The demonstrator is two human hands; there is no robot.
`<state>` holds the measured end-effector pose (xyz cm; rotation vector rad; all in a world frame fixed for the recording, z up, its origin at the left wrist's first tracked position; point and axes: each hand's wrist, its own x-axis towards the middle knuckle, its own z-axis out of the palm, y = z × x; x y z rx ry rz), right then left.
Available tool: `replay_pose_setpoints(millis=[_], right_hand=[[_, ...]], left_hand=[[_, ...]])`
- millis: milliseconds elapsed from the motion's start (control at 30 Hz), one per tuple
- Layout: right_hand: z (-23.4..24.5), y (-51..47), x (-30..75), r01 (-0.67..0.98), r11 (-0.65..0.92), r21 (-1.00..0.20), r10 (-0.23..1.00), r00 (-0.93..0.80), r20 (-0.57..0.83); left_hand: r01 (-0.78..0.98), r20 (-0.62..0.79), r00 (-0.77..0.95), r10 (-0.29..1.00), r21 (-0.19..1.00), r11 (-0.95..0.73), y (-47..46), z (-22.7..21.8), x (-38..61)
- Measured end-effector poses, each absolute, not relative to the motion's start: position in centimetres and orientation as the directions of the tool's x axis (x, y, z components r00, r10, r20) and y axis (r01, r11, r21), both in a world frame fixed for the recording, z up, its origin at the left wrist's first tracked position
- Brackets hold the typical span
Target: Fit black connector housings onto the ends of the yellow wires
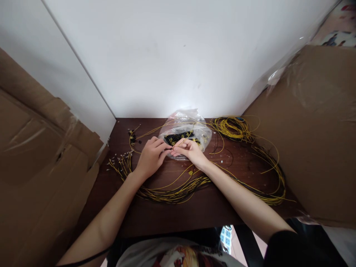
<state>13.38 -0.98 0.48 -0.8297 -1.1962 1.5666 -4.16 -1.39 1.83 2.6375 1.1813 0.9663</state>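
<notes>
My left hand (154, 152) and my right hand (188, 150) meet fingertip to fingertip over the table, in front of a clear plastic bag (182, 118). Black and yellow small parts (178, 138) fill the bag's open mouth. Between my right thumb and fingers a thin yellow wire (183, 142) is pinched. The left fingers close on a small dark piece at the wire's end, too small to name. Below my hands a long bundle of yellow and black wires (172, 195) curves across the table, passing under my right forearm.
A coil of yellow wire (233, 128) lies at the back right. Small black pieces (132, 137) sit at the back left of the brown table (167, 220). Wire ends with whitish tips (122, 159) fan out at left. Cardboard stands at left (41, 148) and right (311, 141); a white wall is behind.
</notes>
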Motion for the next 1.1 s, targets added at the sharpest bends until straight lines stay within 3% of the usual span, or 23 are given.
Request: replay_pose_setpoints(millis=[367, 767, 1100], right_hand=[[0.18, -0.56, 13.43, -0.421, -0.133, -0.897, 0.938, -0.345, 0.022], [0.60, -0.94, 13.45, -0.295, -0.075, -0.952, 0.947, -0.320, 0.025], [0.42, -0.57, 13.50, -0.357, -0.146, -0.922, 0.938, -0.346, -0.015]], left_hand=[[0.649, 0.557, 0.456, 0.694, 0.326, -0.687, -1.14, 1.70, -4.05], [0.632, 0.515, 0.488, 0.704, 0.348, -0.692, -1.05, 1.64, -4.18], [0.628, 0.507, 0.478, 0.718, 0.374, -0.682, -0.97, 1.50, -4.18]])
